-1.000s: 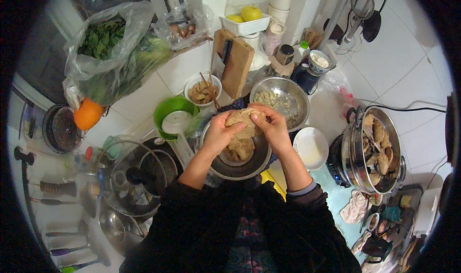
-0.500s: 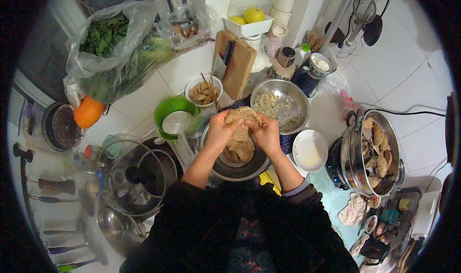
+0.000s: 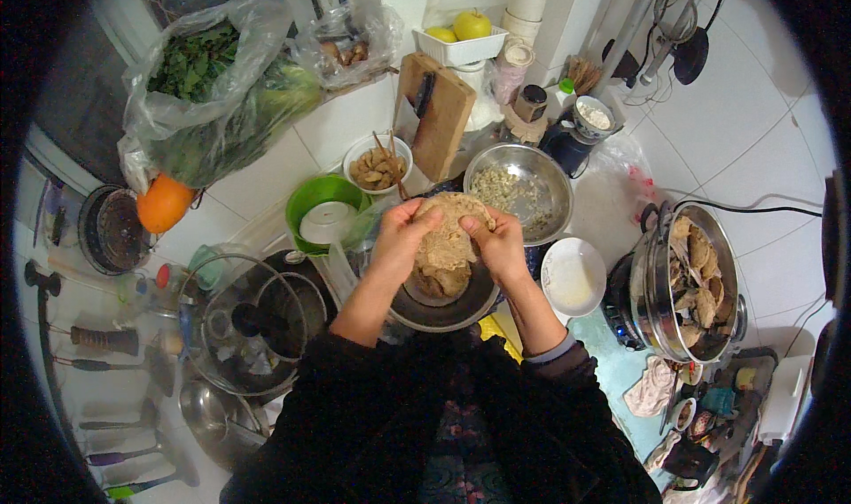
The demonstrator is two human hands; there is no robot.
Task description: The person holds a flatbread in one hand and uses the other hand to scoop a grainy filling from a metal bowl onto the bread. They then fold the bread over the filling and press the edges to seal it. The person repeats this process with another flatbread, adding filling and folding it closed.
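A flattened piece of brownish dough point(image 3: 455, 213) spans the space between my two hands. My left hand point(image 3: 399, 242) pinches its left edge, thumb on top, while my right hand point(image 3: 499, 245) grips the right edge the same way. Below them, a larger lump of the same dough point(image 3: 443, 280) lies in a dark round bowl point(image 3: 480, 302), partly hidden by the held piece. Just beyond my right hand, a steel bowl point(image 3: 554, 204) holds a pale chopped filling point(image 3: 501, 187). A white dish point(image 3: 572, 275) with a little yellowish liquid or residue stands to the right.
At the right, a steel steamer pot point(image 3: 650, 282) contains several brown pieces. A green basin point(image 3: 300, 204), a white bowl point(image 3: 356, 149) of brown chunks with chopsticks, and a wooden board point(image 3: 443, 118) stand behind. A glass lid point(image 3: 208, 327) sits left; a greens bag point(image 3: 257, 43) is back left.
The held dough looks broader and more spread out, and covers more of the lump below. My right hand has shifted slightly right; my left hand has turned slightly. The view moved a little.
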